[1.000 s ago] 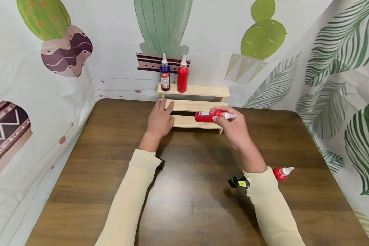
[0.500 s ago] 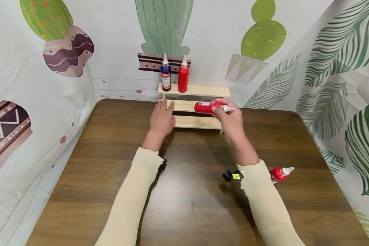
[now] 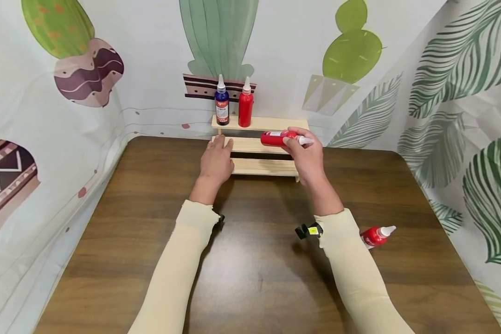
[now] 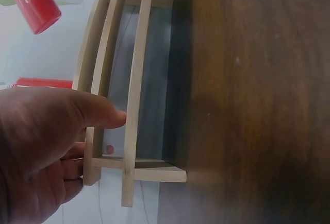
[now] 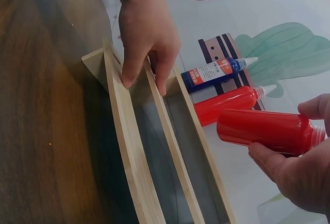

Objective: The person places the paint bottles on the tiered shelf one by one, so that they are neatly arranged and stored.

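A three-tier wooden rack [image 3: 260,167] stands at the back of the table. My left hand [image 3: 217,162] grips its left end, fingers over the middle plank and thumb at the lowest one [image 4: 131,90]. My right hand [image 3: 306,155] holds a red squeeze bottle [image 3: 275,138] with a white pointed nozzle between thumb and fingers. The bottle is tilted nearly flat, nozzle to the right, and overlaps the middle tier in the head view. On the top tier stand a blue squeeze bottle [image 3: 222,106] and, right of it, another red bottle [image 3: 245,109], both upright.
A further red squeeze bottle [image 3: 375,237] with a white nozzle is on the brown table [image 3: 254,260], right of my right forearm and partly behind the sleeve. A cloth backdrop [image 3: 284,46] printed with cacti and leaves rises behind the rack and along both sides.
My right hand has moved slightly up and left with the red bottle, from over the lowest tier to over the middle one. The left hand has kept its place on the rack.
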The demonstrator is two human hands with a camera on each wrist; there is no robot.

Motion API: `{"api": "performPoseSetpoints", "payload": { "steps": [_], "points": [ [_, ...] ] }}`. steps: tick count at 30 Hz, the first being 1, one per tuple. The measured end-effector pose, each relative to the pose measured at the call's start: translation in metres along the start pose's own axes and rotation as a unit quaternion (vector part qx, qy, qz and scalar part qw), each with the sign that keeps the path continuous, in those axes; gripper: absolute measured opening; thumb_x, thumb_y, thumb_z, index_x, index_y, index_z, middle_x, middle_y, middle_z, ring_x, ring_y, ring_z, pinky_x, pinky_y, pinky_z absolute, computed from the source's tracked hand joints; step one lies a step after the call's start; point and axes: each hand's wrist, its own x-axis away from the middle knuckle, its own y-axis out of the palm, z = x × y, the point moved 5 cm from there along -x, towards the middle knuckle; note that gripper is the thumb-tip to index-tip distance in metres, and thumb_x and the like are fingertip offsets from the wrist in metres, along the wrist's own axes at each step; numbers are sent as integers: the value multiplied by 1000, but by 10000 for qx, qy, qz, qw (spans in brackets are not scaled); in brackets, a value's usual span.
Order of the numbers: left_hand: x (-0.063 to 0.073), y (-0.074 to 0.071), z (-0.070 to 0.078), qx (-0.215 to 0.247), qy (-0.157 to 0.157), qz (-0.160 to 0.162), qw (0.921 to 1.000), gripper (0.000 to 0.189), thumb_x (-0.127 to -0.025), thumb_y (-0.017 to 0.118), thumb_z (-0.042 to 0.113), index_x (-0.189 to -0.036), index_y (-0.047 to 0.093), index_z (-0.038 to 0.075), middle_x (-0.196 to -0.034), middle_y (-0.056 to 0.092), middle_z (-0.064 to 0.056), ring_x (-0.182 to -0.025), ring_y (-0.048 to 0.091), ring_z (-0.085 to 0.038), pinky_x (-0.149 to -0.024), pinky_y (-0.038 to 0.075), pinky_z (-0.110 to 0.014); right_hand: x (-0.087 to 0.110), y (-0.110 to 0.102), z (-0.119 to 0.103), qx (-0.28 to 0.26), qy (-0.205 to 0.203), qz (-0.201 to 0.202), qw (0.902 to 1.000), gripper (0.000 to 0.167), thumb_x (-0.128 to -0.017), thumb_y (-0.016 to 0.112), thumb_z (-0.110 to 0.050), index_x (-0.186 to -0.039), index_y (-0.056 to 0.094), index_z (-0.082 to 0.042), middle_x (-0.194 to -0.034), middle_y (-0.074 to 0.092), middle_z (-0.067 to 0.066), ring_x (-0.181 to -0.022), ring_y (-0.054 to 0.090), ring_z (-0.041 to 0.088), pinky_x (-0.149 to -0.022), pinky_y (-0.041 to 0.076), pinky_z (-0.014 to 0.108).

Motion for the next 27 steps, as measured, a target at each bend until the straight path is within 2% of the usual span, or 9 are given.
{"api": "performPoseSetpoints", "payload": {
  "steps": [7, 11, 16, 27],
  "points": [
    [1, -2, -3, -10, 50, -63, 10000, 65, -97, 68, 13, -158, 47, 1, -166, 38, -27, -158, 36, -40, -132, 29, -44, -4, 3, 1, -142, -85, 108, 9998, 36, -100, 62, 1, -135, 60, 10, -134, 61, 18, -129, 61, 30, -109, 54, 43],
    [-1, 1, -5, 194, 52, -143, 9997, 66, -98, 65, 13, -160, 44, 2, -168, 35, -26, -161, 32, -39, -133, 26, -44, -7, 2, 2, -185, -99, 185, 9996, 36, -100, 64, 0, -134, 61, 10, -134, 62, 19, -130, 62, 31, -109, 54, 43],
    [0, 2, -9, 484, 6, -224, 9986, 67, -99, 63, 13, -161, 41, 3, -171, 31, -24, -163, 26, -37, -135, 22, -43, -13, 3, 4, -204, -111, 206, 9995, 33, -100, 65, -2, -132, 65, 4, -136, 62, 19, -131, 61, 31, -110, 54, 43],
    [0, 4, -9, 493, -28, -278, 9984, 69, -99, 63, 15, -163, 39, 3, -172, 29, -23, -164, 24, -36, -135, 20, -42, -25, 4, -2, -147, -217, 326, 9991, 39, -99, 68, -6, -136, 62, 6, -141, 60, 20, -132, 60, 31, -113, 52, 46]
  ]
}}
